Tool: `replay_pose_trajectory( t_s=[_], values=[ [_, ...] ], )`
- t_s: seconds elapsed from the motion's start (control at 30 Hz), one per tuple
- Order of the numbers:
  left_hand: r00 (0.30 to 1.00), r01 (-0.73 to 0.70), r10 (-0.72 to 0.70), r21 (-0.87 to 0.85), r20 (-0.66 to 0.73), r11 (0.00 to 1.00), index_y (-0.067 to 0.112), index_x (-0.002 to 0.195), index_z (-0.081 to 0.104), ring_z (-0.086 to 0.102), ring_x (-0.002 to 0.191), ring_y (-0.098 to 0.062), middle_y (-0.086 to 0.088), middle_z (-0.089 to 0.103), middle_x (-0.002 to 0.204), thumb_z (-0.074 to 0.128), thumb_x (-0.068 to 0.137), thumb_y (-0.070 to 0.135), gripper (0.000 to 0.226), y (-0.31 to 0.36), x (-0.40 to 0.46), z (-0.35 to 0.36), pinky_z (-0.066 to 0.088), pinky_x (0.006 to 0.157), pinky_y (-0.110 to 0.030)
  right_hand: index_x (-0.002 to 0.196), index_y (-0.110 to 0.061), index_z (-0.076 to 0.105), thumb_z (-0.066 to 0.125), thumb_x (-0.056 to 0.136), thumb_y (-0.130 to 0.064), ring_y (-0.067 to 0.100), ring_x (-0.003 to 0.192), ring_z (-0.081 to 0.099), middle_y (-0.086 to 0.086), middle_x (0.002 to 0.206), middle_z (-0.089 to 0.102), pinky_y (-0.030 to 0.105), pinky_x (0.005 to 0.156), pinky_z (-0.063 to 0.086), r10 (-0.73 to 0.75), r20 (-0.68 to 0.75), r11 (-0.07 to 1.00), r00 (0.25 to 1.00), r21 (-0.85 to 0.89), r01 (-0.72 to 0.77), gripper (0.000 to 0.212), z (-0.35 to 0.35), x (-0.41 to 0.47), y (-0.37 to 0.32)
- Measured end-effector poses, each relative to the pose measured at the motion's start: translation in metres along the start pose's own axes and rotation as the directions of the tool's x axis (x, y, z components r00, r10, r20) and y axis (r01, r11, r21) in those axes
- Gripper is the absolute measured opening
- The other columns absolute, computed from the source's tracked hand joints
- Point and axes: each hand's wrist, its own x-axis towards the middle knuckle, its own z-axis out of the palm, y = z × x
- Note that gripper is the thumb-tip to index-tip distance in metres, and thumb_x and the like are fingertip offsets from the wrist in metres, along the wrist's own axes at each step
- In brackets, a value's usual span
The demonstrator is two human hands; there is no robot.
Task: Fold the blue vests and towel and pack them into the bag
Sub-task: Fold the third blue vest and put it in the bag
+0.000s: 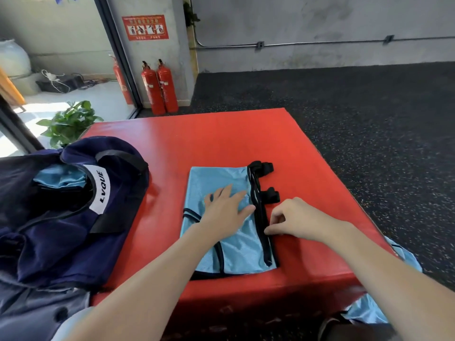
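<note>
Loose blue cloth [369, 313]: it hangs at the near right corner, below the edge of the red worktop [221, 134], and part of it goes out of view.
Left hand [226, 207]: it lies flat on the folded blue vest [229, 244], fingers straight and spread, pressing the cloth down.
Right hand [293, 219]: its fingers are curled and the fingertips pinch the black trim at the right edge of the same vest.
Folded blue vest: it lies flat in the middle of the worktop, light blue mesh with black edging; two black straps [267, 180] stick out from its far right side.
Bag [56, 217]: dark navy, open, on the left part of the worktop, with a white label reading "LVQUE"; some light blue cloth [59, 177] is already inside its opening.
Plant [69, 124]: green leaves behind the bag, past the worktop's far left corner.
Fire extinguishers [160, 87]: red, standing on the floor against the far wall.
Red sign [145, 27]: on the wall above them.
</note>
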Motion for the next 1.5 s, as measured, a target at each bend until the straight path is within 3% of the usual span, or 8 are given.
replay_pose_trajectory(
  t_s=[0.4, 0.57, 0.73, 1.03, 1.13, 1.27, 1.4, 1.5],
  values=[
    [0.975, -0.215, 0.210, -0.079, -0.076, 0.973, 0.031, 0.126, 0.067, 0.048, 0.129, -0.014, 0.007, 0.058, 0.136, 0.061, 0.094, 0.050, 0.037, -0.063, -0.101, -0.030, 0.040, 0.109, -0.040, 0.107, -0.035, 0.072, 0.071, 0.089, -0.036, 0.001, 0.099, 0.057, -0.021, 0.101, 0.064, 0.027, 0.090, 0.049, -0.293, -0.205, 0.956, 0.934, -0.038, 0.292, 0.018, 0.023, -0.041, -0.030],
    [0.960, -0.279, 0.274, -0.143, -0.054, 0.950, 0.028, 0.104, 0.075, 0.059, 0.106, -0.003, 0.016, 0.070, 0.107, 0.059, 0.088, 0.058, 0.038, -0.083, -0.143, -0.030, 0.049, 0.096, -0.030, 0.113, -0.037, 0.070, 0.068, 0.089, -0.043, -0.002, 0.112, 0.050, -0.024, 0.107, 0.063, 0.019, 0.097, 0.042, -0.391, -0.127, 0.920, 0.912, -0.092, 0.382, 0.025, 0.042, -0.067, -0.041],
    [0.971, -0.239, 0.231, -0.175, -0.063, 0.955, 0.032, 0.113, 0.072, 0.053, 0.116, 0.005, 0.023, 0.066, 0.116, 0.066, 0.085, 0.061, 0.041, -0.102, -0.163, -0.022, 0.047, 0.100, -0.029, 0.119, -0.036, 0.069, 0.064, 0.088, -0.045, -0.005, 0.120, 0.047, -0.025, 0.122, 0.059, 0.021, 0.102, 0.042, -0.409, -0.044, 0.898, 0.912, -0.200, 0.393, 0.033, 0.049, -0.075, -0.032],
    [0.975, -0.195, 0.170, -0.195, -0.142, 0.961, 0.033, 0.099, 0.075, 0.058, 0.104, 0.004, 0.022, 0.070, 0.101, 0.064, 0.078, 0.068, 0.042, -0.101, -0.165, -0.024, 0.051, 0.090, -0.030, 0.098, -0.028, 0.074, 0.053, 0.086, -0.032, 0.003, 0.100, 0.061, -0.019, 0.102, 0.070, 0.033, 0.083, 0.052, -0.453, -0.127, 0.847, 0.883, -0.370, 0.381, 0.024, 0.057, -0.067, -0.038],
    [0.981, -0.161, 0.142, -0.157, -0.129, 0.974, 0.036, 0.097, 0.072, 0.056, 0.097, 0.004, 0.022, 0.068, 0.096, 0.060, 0.073, 0.077, 0.049, -0.097, -0.163, -0.028, 0.052, 0.086, -0.031, 0.096, -0.026, 0.074, 0.063, 0.088, -0.025, 0.004, 0.096, 0.061, -0.015, 0.100, 0.069, 0.033, 0.086, 0.050, -0.322, -0.134, 0.942, 0.937, -0.145, 0.303, 0.014, 0.054, -0.067, -0.040],
    [0.986, -0.134, 0.126, -0.058, -0.112, 0.989, 0.035, 0.100, 0.070, 0.054, 0.092, 0.003, 0.020, 0.064, 0.095, 0.060, 0.067, 0.085, 0.060, -0.091, -0.163, -0.031, 0.050, 0.082, -0.027, 0.084, -0.030, 0.072, 0.070, 0.086, -0.022, 0.011, 0.062, 0.058, -0.011, 0.079, 0.068, 0.030, 0.062, 0.048, -0.095, -0.145, 0.963, 0.985, 0.236, 0.128, 0.009, 0.045, -0.067, -0.043],
    [0.976, -0.156, 0.162, 0.056, -0.142, 0.986, 0.031, 0.107, 0.068, 0.057, 0.097, -0.005, 0.016, 0.065, 0.099, 0.053, 0.070, 0.085, 0.068, -0.085, -0.163, -0.029, 0.048, 0.079, -0.026, 0.081, -0.021, 0.072, 0.069, 0.087, -0.017, 0.003, 0.047, 0.039, -0.018, 0.058, 0.056, 0.016, 0.049, 0.031, -0.048, -0.115, 0.958, 0.992, 0.278, 0.078, 0.007, 0.038, -0.065, -0.049],
    [0.965, -0.165, 0.174, 0.061, -0.197, 0.984, 0.028, 0.103, 0.069, 0.060, 0.094, -0.010, 0.013, 0.065, 0.093, 0.061, 0.083, 0.067, 0.045, -0.083, -0.162, -0.027, 0.049, 0.075, -0.029, 0.083, -0.018, 0.072, 0.068, 0.087, -0.017, 0.003, 0.047, 0.037, -0.019, 0.057, 0.055, 0.017, 0.050, 0.030, -0.041, -0.116, 0.957, 0.992, 0.281, 0.073, 0.006, 0.035, -0.066, -0.052]
  ],
)
